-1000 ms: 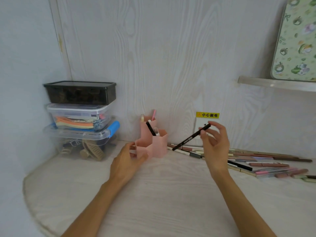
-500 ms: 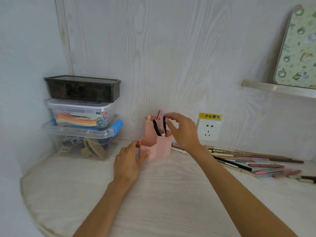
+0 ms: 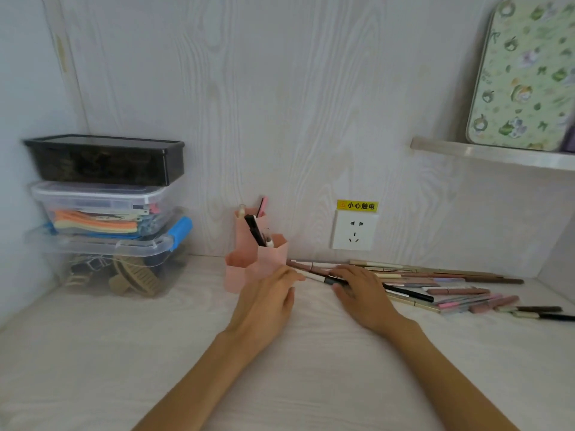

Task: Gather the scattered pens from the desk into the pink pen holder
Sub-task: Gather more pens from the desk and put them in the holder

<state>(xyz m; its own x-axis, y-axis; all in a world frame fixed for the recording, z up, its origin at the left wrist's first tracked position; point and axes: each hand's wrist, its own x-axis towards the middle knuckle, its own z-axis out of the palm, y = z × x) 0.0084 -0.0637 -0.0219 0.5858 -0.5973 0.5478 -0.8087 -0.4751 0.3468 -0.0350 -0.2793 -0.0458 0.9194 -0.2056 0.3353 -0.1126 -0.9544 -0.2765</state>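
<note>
The pink pen holder stands by the back wall and holds a black pen, a pink pen and a cream one. My left hand rests against the holder's lower front, fingers wrapped on it. Several scattered pens lie in a loose row on the desk to the right of the holder. My right hand is down on the left end of that row. Its thumb and fingers pinch a white pen with a dark end, which still lies on the desk.
Three stacked plastic storage boxes fill the left corner. A wall socket with a yellow warning label sits behind the pens. A metal shelf at the upper right carries a green patterned tin.
My right hand put the black pen into the holder, then moved right and down onto the row of pens. My left hand stayed at the holder.
</note>
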